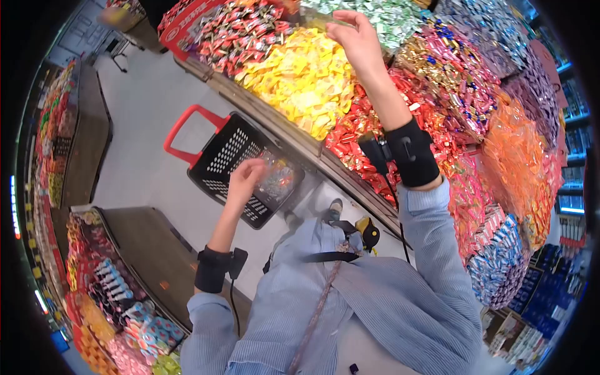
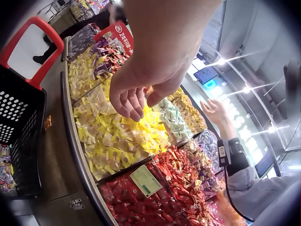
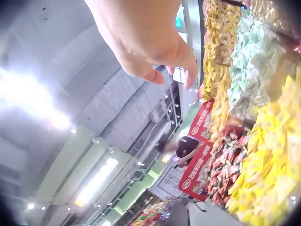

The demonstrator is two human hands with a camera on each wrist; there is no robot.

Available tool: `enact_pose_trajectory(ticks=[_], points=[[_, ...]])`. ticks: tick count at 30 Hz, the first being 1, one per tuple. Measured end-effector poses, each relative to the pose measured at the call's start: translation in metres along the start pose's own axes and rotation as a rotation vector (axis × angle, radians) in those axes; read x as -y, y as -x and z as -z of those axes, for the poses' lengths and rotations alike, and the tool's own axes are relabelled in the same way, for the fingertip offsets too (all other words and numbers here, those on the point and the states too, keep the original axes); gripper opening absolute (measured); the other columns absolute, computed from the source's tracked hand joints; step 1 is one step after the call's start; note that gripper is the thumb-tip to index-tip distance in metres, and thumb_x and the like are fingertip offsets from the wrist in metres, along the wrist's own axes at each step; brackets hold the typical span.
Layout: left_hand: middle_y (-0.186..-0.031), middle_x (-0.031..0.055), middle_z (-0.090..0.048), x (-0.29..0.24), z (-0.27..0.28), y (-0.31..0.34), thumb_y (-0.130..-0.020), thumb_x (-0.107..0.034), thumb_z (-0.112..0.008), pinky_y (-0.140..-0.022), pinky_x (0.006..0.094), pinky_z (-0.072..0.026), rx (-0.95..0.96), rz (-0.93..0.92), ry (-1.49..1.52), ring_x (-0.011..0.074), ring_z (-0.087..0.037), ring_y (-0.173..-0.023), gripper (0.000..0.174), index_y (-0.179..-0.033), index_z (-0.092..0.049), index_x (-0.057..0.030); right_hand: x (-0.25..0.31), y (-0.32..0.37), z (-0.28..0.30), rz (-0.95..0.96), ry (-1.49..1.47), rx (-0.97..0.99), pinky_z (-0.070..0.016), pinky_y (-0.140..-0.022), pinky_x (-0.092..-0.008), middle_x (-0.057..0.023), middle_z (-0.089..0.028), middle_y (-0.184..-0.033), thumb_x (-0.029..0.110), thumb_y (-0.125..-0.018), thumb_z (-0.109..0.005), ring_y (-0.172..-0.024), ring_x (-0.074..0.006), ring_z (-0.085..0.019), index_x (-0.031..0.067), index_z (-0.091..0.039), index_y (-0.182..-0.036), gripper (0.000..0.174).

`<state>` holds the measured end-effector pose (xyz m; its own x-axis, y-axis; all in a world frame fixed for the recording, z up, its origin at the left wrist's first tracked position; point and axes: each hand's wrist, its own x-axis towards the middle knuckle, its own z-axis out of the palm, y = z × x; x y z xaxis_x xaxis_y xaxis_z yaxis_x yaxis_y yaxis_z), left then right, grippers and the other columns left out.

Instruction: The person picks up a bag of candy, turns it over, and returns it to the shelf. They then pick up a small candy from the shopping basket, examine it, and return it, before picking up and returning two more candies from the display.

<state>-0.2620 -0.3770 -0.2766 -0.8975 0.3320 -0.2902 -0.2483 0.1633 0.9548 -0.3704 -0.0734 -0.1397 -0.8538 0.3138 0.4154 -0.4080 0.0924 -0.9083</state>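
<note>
My right hand (image 1: pixel 360 48) is raised over the candy bins, above the yellow packets (image 1: pixel 300 81) and near the green-white ones (image 1: pixel 390 22); its fingers are loosely bent and nothing shows in them. In the right wrist view that hand (image 3: pixel 150 47) hangs in front of the ceiling. My left hand (image 1: pixel 245 180) is over the black basket (image 1: pixel 215 159) with a red handle, where a clear bag of mixed candy (image 1: pixel 275 178) lies. Seen from the left wrist, the left hand (image 2: pixel 141 80) has relaxed, bent fingers, holding nothing visible.
Red-wrapped candy (image 1: pixel 359 140) fills a bin along the wooden display edge (image 1: pixel 269 109). Other shelves of sweets (image 1: pixel 119 300) stand at the left, with grey floor (image 1: pixel 140 106) between. Another person (image 3: pixel 186 148) is in the distance in the right wrist view.
</note>
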Motion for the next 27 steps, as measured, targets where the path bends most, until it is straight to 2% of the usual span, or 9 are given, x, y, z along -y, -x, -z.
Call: enact_pose_trajectory(ticks=[3,5,6,9,14,17,21,25,27], points=[[-0.089,0.0035,-0.06,0.019,0.009,-0.003,-0.085,-0.017,-0.05,-0.068,0.0214,-0.0432,-0.072,0.028,-0.046,0.0094,-0.057,-0.079,0.021,-0.101,-0.052,-0.0041,0.001,0.048,-0.031,-0.11,-0.149,0.134,-0.0453,-0.072,-0.026,-0.0128,-0.055,-0.094,0.005,-0.076,-0.053,-0.084,-0.0163,-0.056,-0.0015,-0.045,-0.101,0.027],[-0.083,0.0044,-0.061,0.038,0.014,-0.005,-0.082,-0.014,-0.052,-0.064,0.0201,-0.0416,-0.161,0.088,0.082,0.0093,-0.055,-0.077,0.019,-0.096,-0.054,-0.0012,-0.005,0.075,-0.044,-0.287,-0.188,0.237,-0.0457,-0.078,-0.0264,-0.0103,-0.053,-0.099,0.007,-0.08,-0.05,-0.092,-0.0169,-0.055,-0.0033,-0.045,-0.104,0.026],[-0.083,0.0042,-0.06,0.049,0.018,-0.007,-0.081,-0.013,-0.052,-0.064,0.0206,-0.0419,-0.198,0.118,0.098,0.0095,-0.055,-0.075,0.019,-0.096,-0.054,-0.0011,-0.011,0.088,-0.052,-0.31,-0.234,0.23,-0.0452,-0.075,-0.0265,-0.0118,-0.054,-0.094,0.004,-0.078,-0.05,-0.085,-0.0173,-0.056,-0.0025,-0.045,-0.102,0.025],[-0.081,0.0037,-0.06,0.098,0.027,-0.004,-0.08,-0.013,-0.052,-0.061,0.0213,-0.0422,-0.297,0.187,0.126,0.0091,-0.054,-0.071,0.019,-0.095,-0.055,-0.0009,-0.038,0.122,-0.068,-0.512,-0.279,0.301,-0.0456,-0.073,-0.0257,-0.0113,-0.054,-0.093,0.002,-0.078,-0.048,-0.084,-0.0166,-0.056,-0.0039,-0.045,-0.101,0.024],[-0.076,0.0034,-0.06,0.196,0.041,-0.003,-0.078,-0.012,-0.053,-0.055,0.0197,-0.041,-0.546,0.267,0.074,0.0071,-0.053,-0.065,0.016,-0.091,-0.056,-0.0013,-0.087,0.169,-0.08,-0.682,-0.289,0.423,-0.0451,-0.075,-0.0258,-0.0098,-0.054,-0.097,0.005,-0.08,-0.048,-0.087,-0.015,-0.055,-0.0028,-0.048,-0.1,0.021],[-0.076,0.0031,-0.06,0.212,0.04,0.005,-0.079,-0.012,-0.053,-0.054,0.0199,-0.0417,-0.655,0.327,0.162,0.0078,-0.054,-0.064,0.016,-0.091,-0.056,-0.002,-0.114,0.2,-0.083,-0.758,-0.293,0.473,-0.0445,-0.077,-0.0258,-0.0087,-0.054,-0.096,0.006,-0.081,-0.047,-0.087,-0.0143,-0.054,-0.0014,-0.049,-0.099,0.02],[-0.077,0.004,-0.06,0.236,0.041,0.006,-0.082,-0.009,-0.049,-0.055,0.0204,-0.0426,-0.694,0.402,0.142,0.0095,-0.056,-0.067,0.014,-0.092,-0.055,-0.0018,-0.158,0.24,-0.097,-0.928,-0.244,0.499,-0.0462,-0.067,-0.0228,-0.0067,-0.055,-0.088,0.002,-0.079,-0.047,-0.077,-0.0122,-0.056,-0.0001,-0.051,-0.094,0.015],[-0.077,0.0071,-0.06,0.269,0.044,0.006,-0.083,-0.008,-0.045,-0.062,0.0226,-0.044,-0.655,0.425,0.168,0.0118,-0.056,-0.069,0.014,-0.091,-0.054,0.0002,-0.201,0.284,-0.11,-1.047,-0.219,0.492,-0.046,-0.066,-0.0227,-0.0061,-0.055,-0.088,0.002,-0.08,-0.047,-0.077,-0.0114,-0.055,0.0012,-0.051,-0.091,0.012],[-0.079,0.0037,-0.06,0.292,0.047,0.005,-0.083,-0.008,-0.043,-0.058,0.0204,-0.0415,-0.618,0.441,0.171,0.0098,-0.056,-0.07,0.014,-0.092,-0.054,-0.0039,-0.223,0.3,-0.117,-1.139,-0.175,0.485,-0.0459,-0.067,-0.0229,-0.0057,-0.056,-0.088,0.001,-0.081,-0.046,-0.077,-0.0113,-0.055,0.0018,-0.051,-0.09,0.01]])
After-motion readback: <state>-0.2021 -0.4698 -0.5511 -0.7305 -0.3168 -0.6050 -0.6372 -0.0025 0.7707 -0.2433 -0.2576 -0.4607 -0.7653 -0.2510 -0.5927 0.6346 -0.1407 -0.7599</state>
